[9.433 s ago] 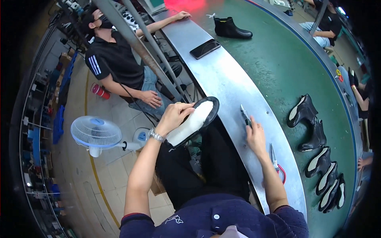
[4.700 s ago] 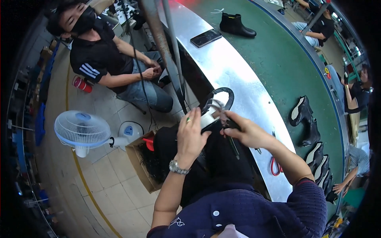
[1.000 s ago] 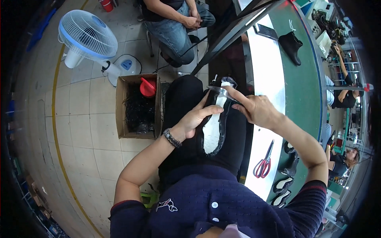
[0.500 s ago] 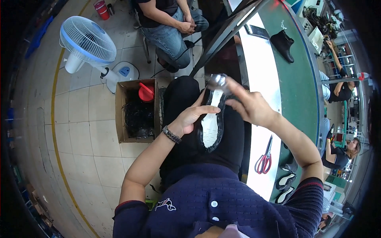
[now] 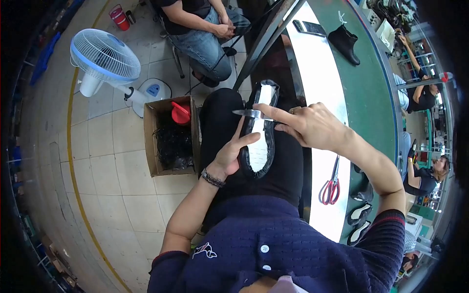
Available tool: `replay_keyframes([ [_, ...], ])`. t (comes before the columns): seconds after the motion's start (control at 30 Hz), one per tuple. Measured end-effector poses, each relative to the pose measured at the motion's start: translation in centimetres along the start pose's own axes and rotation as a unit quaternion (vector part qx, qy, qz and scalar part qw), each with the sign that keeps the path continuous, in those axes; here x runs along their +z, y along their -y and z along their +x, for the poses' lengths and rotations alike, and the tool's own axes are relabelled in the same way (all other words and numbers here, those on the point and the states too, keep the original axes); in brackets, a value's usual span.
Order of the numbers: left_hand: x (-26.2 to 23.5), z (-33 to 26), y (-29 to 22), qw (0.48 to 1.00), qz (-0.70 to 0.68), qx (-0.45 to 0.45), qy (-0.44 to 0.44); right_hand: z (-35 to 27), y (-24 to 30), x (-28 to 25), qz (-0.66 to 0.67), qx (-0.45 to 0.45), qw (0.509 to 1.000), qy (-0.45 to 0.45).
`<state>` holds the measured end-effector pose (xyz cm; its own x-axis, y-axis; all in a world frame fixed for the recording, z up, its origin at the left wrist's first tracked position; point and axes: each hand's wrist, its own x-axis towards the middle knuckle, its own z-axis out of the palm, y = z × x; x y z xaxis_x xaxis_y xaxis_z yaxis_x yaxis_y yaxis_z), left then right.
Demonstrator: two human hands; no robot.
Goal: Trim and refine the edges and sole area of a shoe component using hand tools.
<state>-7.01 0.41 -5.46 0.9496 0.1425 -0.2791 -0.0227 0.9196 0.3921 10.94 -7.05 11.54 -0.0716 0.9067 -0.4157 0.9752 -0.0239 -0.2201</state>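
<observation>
Right hand: the right hand (image 5: 312, 128) was closed around a small metal blade (image 5: 249, 114), index finger stretched out along it, the tip laid across the rim of the shoe sole (image 5: 260, 131).
Left hand: the left hand (image 5: 233, 151) was pressed flat-fingered against the near side of that sole, fingers open and bracing rather than wrapped round it; a beaded bracelet (image 5: 213, 178) sat on the wrist.
Where the sole lay: on the person's lap, between both hands, heel toward the body and toe pointing away.
Doing it well: my read was that the blade wanted a shallow angle along the black edge, short strokes, with the left fingers kept behind the cutting line, not ahead of it.
Sole, material: a black rubbery rim curled up round a pale, matt inner face; long, oval, narrowing at the waist.
Blade: thin, bright, flat steel; its handle was hidden in the fist.
Lap: black cloth, soft, so the sole probably rocked unless pinned.
Beyond the right hand: a long pale table (image 5: 325, 93) with a green belt (image 5: 366, 88) past it, red-handled scissors (image 5: 332, 180) lying on the pale strip, and a black boot (image 5: 346, 43) further off.
Beyond the left hand: an open cardboard box (image 5: 171, 134) of dark scraps on the tiled floor, with a white fan (image 5: 105, 58) past that.
</observation>
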Motion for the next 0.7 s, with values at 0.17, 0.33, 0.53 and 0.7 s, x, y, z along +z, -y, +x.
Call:
replay_keyframes([
  [0.17, 0.4, -0.3, 1.3, 0.992, -0.121, 0.014, 0.04, 0.0, -0.6, 3.5, 0.088, 0.012, 0.994, -0.063],
  [0.33, 1.9, -0.7, 2.3, 0.983, 0.072, 0.14, -0.097, -1.0, 1.3, 0.8, 0.053, 0.013, 0.995, -0.081],
  [0.53, 1.0, -1.2, 2.0, 0.991, 0.121, 0.052, -0.017, -1.4, 1.2, 4.4, 0.027, 0.018, 0.999, 0.008],
  [0.7, 0.5, -1.4, 2.0, 0.993, 0.116, 0.026, -0.003, -2.5, 3.4, 3.1, 0.07, -0.035, 0.993, -0.084],
])
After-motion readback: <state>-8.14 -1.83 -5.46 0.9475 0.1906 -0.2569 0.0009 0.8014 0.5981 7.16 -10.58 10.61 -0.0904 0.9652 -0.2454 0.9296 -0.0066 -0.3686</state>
